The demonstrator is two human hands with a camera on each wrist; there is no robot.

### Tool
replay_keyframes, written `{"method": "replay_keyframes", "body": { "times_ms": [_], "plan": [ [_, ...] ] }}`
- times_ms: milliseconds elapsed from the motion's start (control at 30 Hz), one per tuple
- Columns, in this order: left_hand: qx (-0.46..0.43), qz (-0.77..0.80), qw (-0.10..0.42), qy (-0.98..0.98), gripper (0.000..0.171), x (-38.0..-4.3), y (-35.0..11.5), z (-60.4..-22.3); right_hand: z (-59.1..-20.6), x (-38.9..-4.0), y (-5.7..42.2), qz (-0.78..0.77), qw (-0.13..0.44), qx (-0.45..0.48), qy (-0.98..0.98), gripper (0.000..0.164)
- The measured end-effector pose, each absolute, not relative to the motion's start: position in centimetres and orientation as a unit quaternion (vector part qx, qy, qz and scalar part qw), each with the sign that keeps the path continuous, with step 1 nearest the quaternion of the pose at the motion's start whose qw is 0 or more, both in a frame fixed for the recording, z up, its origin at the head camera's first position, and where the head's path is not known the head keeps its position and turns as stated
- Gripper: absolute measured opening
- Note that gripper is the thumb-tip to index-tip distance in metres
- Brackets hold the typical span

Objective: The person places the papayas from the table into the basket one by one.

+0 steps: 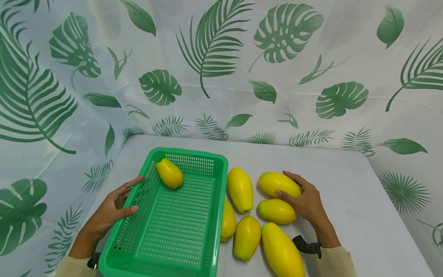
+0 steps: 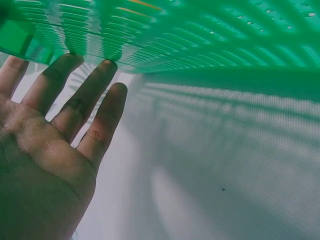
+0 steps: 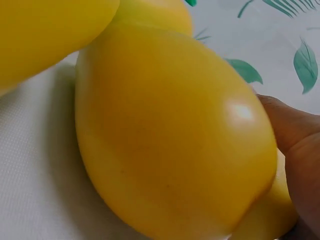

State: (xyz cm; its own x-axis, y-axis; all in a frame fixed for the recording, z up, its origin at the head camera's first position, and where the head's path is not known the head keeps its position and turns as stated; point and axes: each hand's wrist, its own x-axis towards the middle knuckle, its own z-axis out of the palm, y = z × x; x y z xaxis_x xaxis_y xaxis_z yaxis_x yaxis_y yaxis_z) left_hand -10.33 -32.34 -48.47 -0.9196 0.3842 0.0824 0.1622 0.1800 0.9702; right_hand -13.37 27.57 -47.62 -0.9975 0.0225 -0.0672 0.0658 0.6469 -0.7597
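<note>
My right hand (image 1: 306, 202) grips a yellow papaya (image 1: 278, 184) at the back right of a group, thumb on its near side and fingers over its far end. Just in front lies another papaya (image 1: 277, 211), close under the thumb. In the right wrist view a large papaya (image 3: 170, 130) fills the middle, with part of the hand (image 3: 300, 150) at the right edge. My left hand (image 1: 109, 211) rests at the left side of a green plastic basket (image 1: 224, 181), thumb over the rim. The left wrist view shows its fingers (image 2: 100, 130) nearly straight against the slotted wall.
One small papaya (image 1: 169, 174) lies in the basket's far left corner. Between basket and right hand several more lie on the white table (image 1: 367, 223), among them a long one (image 1: 282, 250) near the front. A leaf-printed curtain (image 1: 221, 77) stands behind the table.
</note>
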Motion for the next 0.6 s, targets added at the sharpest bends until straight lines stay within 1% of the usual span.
{"method": "replay_keyframes", "body": {
  "times_ms": [433, 600],
  "plan": [
    [0.185, 0.618, 0.089, 0.759, 0.080, -10.4, -32.4, -48.5, -45.8, -13.3, 27.0, -0.426, -0.019, -0.002, 0.905, 0.072],
    [0.184, 0.619, 0.090, 0.758, 0.080, -10.4, -32.4, -48.5, -44.8, -13.1, 26.6, -0.443, -0.027, -0.022, 0.896, 0.068]
  ]
}}
